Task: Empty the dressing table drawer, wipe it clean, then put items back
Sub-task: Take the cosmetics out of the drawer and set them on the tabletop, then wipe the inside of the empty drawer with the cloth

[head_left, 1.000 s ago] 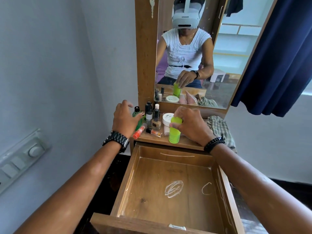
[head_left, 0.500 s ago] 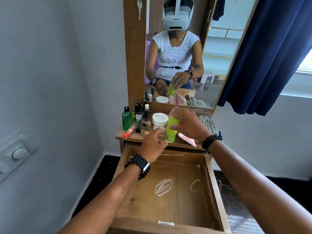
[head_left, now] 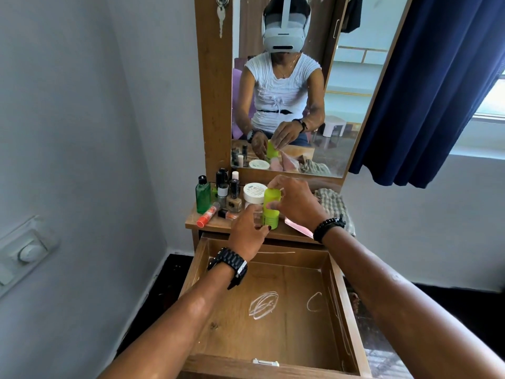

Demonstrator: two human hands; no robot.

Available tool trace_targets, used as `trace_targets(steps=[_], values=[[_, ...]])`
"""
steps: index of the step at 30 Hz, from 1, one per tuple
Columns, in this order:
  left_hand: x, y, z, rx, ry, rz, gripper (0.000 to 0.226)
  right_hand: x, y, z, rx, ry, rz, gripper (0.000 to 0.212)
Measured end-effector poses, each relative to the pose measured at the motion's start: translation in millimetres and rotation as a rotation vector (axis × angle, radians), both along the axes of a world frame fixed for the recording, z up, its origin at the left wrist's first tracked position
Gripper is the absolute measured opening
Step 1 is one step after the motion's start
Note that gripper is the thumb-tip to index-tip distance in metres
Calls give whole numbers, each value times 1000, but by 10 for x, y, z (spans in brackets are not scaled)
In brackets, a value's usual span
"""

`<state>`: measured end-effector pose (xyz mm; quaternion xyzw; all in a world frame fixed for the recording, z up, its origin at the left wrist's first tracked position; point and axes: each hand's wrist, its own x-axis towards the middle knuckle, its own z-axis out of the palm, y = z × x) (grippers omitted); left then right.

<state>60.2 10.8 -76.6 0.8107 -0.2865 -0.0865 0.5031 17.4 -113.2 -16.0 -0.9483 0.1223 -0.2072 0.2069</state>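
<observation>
On the wooden shelf [head_left: 218, 225] under the mirror [head_left: 289, 86], the right hand [head_left: 296, 202] grasps the lime bottle [head_left: 271, 207] upright, the left hand [head_left: 247, 233] pinches its base, and below the shelf the pulled-out drawer [head_left: 273, 310] shows chalk scribbles, beside grey walls.

Daylight reaches me from the window [head_left: 492, 105] at the right edge, blown out white there. I see the room evenly bright, the wall [head_left: 68, 132] on the left soft grey. The drawer [head_left: 273, 310] floor shows mild sheen at lower centre. Wide-angle bending curves the frame edges. Focus is fairly sharp throughout; the lower forearms look slightly soft.
</observation>
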Motion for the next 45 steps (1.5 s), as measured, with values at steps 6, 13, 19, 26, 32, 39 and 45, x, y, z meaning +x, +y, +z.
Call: trace_targets(steps=[6, 13, 19, 26, 32, 39, 45], values=[[-68, 53, -6, -48, -34, 24, 43, -109, 12, -55, 22, 1, 10, 58], [-415, -26, 7, -141, -71, 108, 23, -434, -186, 67, 228, -42, -22, 39], [-775, -252, -267, -70, -221, 60, 21, -740, -755, -173, 355, -102, -419, 21], [-778, -290, -415, 122, -431, 43, 12, -864, -978, -512, 525, -45, -501, 38], [-754, -266, -463, 158, -477, -1, 10, -769, -933, -604, 621, -227, -610, 35], [-758, -235, -498, 171, -521, -37, 15, -1076, -1021, -606, 1296, -483, -543, 27], [-736, -215, -563, 158, -501, -85, 20, -1482, -958, -644, 1730, -562, -424, 31]])
